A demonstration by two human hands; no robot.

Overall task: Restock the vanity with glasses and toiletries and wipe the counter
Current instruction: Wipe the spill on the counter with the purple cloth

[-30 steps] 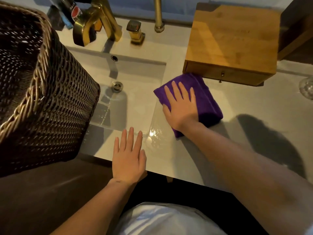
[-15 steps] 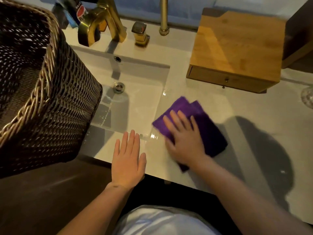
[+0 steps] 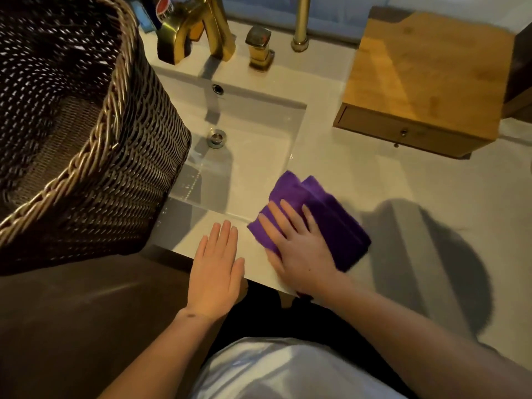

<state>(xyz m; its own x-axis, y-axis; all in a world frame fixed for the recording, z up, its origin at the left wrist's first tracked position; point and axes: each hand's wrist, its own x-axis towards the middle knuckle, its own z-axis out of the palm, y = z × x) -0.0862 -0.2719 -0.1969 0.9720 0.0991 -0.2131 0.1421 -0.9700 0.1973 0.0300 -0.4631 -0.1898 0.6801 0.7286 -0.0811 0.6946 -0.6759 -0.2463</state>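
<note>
1. The table point(image 3: 431, 197), a pale, smooth, glossy stone-like slab, fills the middle and right of the frame. A dark rounded shadow lies on it at lower right. The stretch in front of the wooden box, covered by the cloth a second ago, is now bare, so I judge that strip wiped and the near edge to be the part in hand.

2. The wicker basket point(image 3: 86, 139) takes the upper left: dark brown tight weave, a thick braided rim, its side overhanging the left of the sink.

3. The sink point(image 3: 259, 156), a white rectangular basin sunk into the table, sits at upper centre with a round metal drain point(image 3: 216, 137) and a small overflow hole above it.

4. The wooden box point(image 3: 426, 82), bamboo-coloured with a flat top and a shallow drawer with a small knob, stands at upper right, well apart from the cloth now.

5. The brass faucet point(image 3: 198, 27), angular and shiny, stands at top centre with a square-capped brass handle point(image 3: 259, 47) just beside it.

6. The purple cloth point(image 3: 325, 220), soft, napped microfibre folded to a rough square, has been dragged from against the box down to the near corner of the sink, at lower centre.

7. The right hand point(image 3: 302, 246) lies flat on the cloth, fingers point(image 3: 288, 211) spread and pressing, gripping nothing.

8. The left hand point(image 3: 216, 266) has stayed flat on the table's front edge, fingers together, empty, bracing the person.
</note>
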